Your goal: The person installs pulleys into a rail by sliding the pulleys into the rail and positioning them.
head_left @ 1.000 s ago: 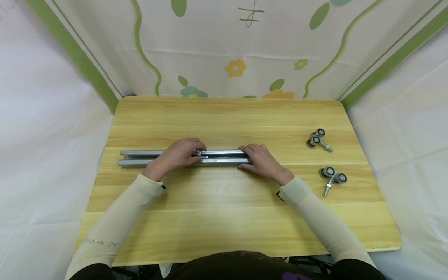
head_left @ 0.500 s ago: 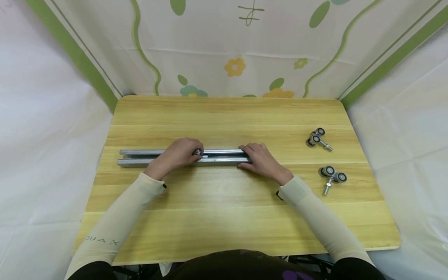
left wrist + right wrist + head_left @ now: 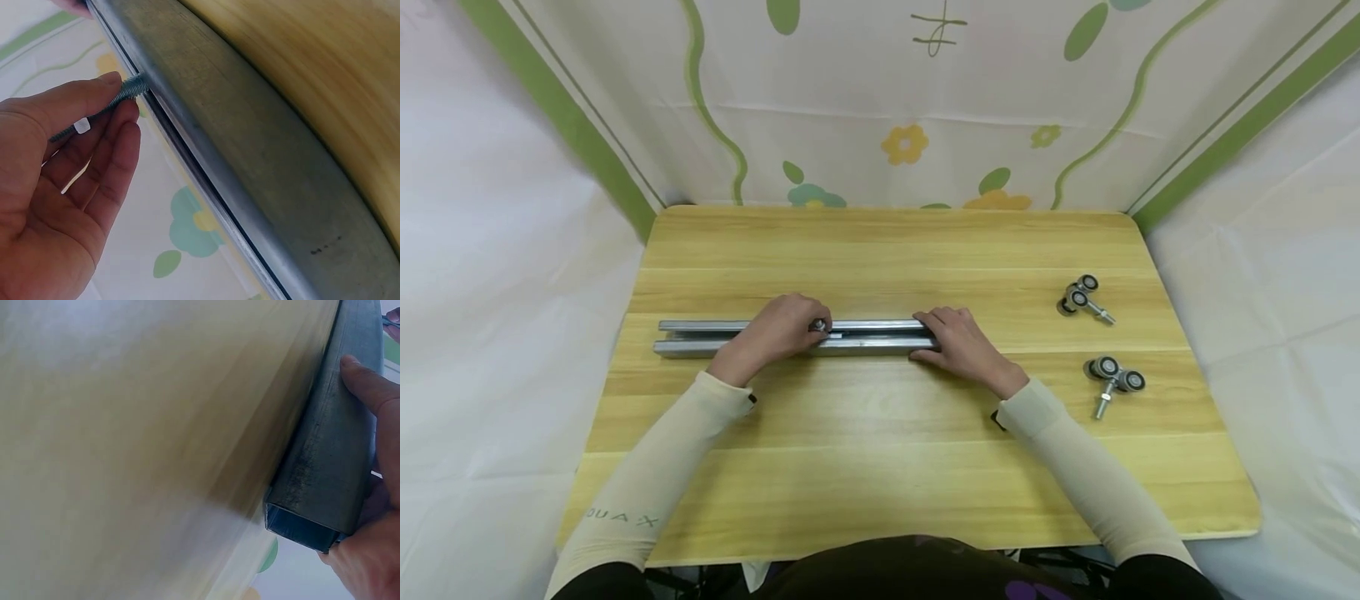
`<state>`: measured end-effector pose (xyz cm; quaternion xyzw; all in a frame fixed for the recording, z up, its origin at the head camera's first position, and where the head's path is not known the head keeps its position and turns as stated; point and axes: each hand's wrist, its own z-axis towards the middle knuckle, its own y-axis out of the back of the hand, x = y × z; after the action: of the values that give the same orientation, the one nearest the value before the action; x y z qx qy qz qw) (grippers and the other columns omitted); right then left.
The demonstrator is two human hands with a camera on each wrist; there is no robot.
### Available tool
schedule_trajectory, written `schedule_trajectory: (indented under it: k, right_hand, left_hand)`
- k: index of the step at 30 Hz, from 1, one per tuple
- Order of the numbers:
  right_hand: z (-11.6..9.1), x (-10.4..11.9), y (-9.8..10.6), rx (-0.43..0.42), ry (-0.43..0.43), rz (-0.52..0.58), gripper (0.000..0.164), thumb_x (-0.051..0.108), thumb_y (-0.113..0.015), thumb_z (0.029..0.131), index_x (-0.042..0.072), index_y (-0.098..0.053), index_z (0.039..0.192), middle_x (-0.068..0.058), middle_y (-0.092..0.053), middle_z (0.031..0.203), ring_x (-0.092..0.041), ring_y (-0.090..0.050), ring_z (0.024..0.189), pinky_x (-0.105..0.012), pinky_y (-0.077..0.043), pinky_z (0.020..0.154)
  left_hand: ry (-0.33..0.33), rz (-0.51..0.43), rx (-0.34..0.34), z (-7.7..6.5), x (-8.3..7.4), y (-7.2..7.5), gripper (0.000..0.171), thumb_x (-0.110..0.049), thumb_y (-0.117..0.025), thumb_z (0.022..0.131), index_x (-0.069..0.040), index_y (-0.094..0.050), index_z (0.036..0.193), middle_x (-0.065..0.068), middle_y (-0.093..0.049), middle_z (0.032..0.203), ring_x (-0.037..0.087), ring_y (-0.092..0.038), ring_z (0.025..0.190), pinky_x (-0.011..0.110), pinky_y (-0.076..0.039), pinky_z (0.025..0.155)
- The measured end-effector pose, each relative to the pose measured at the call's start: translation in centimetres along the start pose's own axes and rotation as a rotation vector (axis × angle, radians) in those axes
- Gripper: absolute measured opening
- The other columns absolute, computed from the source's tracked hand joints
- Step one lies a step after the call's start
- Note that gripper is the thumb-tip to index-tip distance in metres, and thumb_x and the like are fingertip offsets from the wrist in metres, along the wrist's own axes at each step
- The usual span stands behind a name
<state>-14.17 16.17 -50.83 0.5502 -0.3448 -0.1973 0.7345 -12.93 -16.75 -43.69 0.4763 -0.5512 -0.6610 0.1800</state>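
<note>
Site: screened tabletop work booth; wider building type not determinable. Evidence: plain white sheets (image 3: 497, 308) at left and right, flower-printed backdrop (image 3: 842, 75) with green borders (image 3: 557, 117) behind, wood-grain table (image 3: 880, 483) between them, bearing a metal channel rail (image 3: 880, 343) and two wheeled bolts (image 3: 1107, 374)

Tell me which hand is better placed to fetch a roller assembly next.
Probably the right hand: both roller assemblies lie nearer it, though it grips the rail. The left hand is farther off, pinching a threaded bolt.
</note>
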Motion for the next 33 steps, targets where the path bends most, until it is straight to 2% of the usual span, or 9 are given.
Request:
schedule_trajectory:
  k: [8,21,33]
  right_hand:
    - [-0.2,0.0,0.1,0.014,-0.012,-0.002,0.072,0.051,-0.070,0.082,0.004,-0.057,0.134,-0.012,-0.066,0.113,-0.026,-0.059,0.102,-0.045,-0.041,0.085]
    - [-0.1,0.1,-0.2,-0.011,0.000,0.006,0.071,0.049,-0.073,0.080,0.004,-0.058,0.133,-0.012,-0.067,0.112,-0.026,-0.060,0.101,-0.045,-0.042,0.083]
    - [-0.1,0.0,-0.2,0.000,-0.015,0.004,0.071,0.050,-0.071,0.081,0.005,-0.057,0.134,-0.011,-0.066,0.112,-0.025,-0.059,0.101,-0.044,-0.041,0.083]
  left_hand:
    - [0.022,0.009,-0.013,-0.7,0.7,0.1,0.006,-0.012,-0.072,0.085,-0.012,-0.076,0.089,-0.001,-0.071,0.083,0.011,-0.058,0.067,0.031,-0.051,0.062]
    - [0.070,-0.015,-0.028,-1.9,1.7,0.4,0.006,-0.013,-0.072,0.085,-0.013,-0.077,0.088,-0.001,-0.072,0.084,0.012,-0.059,0.068,0.034,-0.052,0.064]
    - [0.099,-0.025,-0.091,-3.3,2.8,0.8,0.006,-0.012,-0.074,0.082,-0.011,-0.077,0.087,0.002,-0.074,0.086,0.015,-0.064,0.074,0.037,-0.055,0.068]
